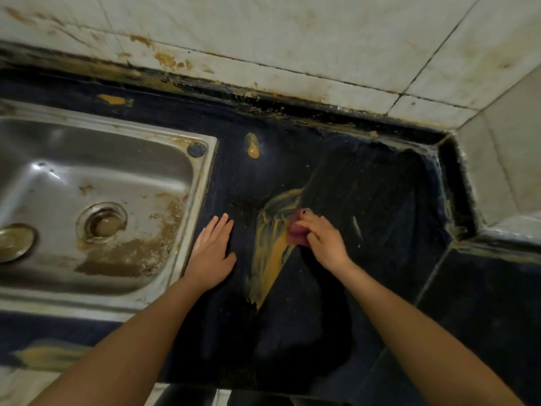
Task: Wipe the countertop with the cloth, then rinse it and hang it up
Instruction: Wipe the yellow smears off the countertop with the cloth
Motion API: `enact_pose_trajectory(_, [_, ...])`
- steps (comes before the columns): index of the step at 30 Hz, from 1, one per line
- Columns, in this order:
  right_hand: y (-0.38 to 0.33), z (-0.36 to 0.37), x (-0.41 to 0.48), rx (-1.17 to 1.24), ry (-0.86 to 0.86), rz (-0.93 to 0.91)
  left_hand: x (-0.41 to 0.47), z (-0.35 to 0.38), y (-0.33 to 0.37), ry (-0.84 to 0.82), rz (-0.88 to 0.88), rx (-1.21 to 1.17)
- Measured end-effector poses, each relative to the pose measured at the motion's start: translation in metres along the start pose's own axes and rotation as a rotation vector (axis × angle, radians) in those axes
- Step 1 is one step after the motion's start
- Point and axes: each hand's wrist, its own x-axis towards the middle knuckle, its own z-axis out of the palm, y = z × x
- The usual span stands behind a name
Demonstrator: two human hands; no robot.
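Note:
A small reddish cloth point(296, 230) is bunched under the fingers of my right hand point(325, 238), pressed onto the dark blue countertop point(380, 200). It sits at the right edge of a smeared yellow-orange stain point(270, 250) that streaks down toward the front. My left hand point(212, 253) lies flat on the counter with fingers spread, just right of the sink rim and left of the stain. A separate yellow blob point(252, 146) sits farther back on the counter.
A stained steel sink point(202, 183) with a drain point(102, 222) fills the left. Dirty white wall tiles point(292, 39) run along the back and the right corner. More yellow smears lie behind the sink point(114, 99) and at the front left edge point(44, 357).

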Motion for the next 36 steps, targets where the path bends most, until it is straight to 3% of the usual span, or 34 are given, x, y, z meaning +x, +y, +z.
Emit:
enact_pose_trajectory(10, [-0.054,0.086,-0.151,-0.012,-0.074,-0.281,0.004,0.002,-0.005,-0.026,0.029,0.084])
enact_pose_trajectory(14, [-0.074,0.100,-0.176,-0.117,-0.084,-0.404,0.006,0.001,-0.004,-0.020,0.041,0.108])
enact_pose_trajectory(18, [-0.096,0.094,-0.178,-0.071,-0.218,-0.508,0.004,0.001,-0.005,-0.033,0.055,0.111])
enact_pose_trajectory(21, [-0.097,0.071,-0.173,0.096,-0.146,-0.294,0.003,0.001,-0.005,-0.043,0.059,0.114])
enact_pose_trajectory(29, [-0.043,-0.008,-0.066,0.445,0.508,0.369,0.001,0.001,-0.004,-0.067,0.060,0.069])
enact_pose_trajectory(32, [-0.013,-0.020,-0.014,0.446,0.529,0.449,0.002,0.001,-0.006,-0.068,0.056,0.056])
enact_pose_trajectory(36, [0.002,-0.019,0.053,0.297,0.388,0.424,0.001,0.001,-0.006,-0.069,0.034,0.025])
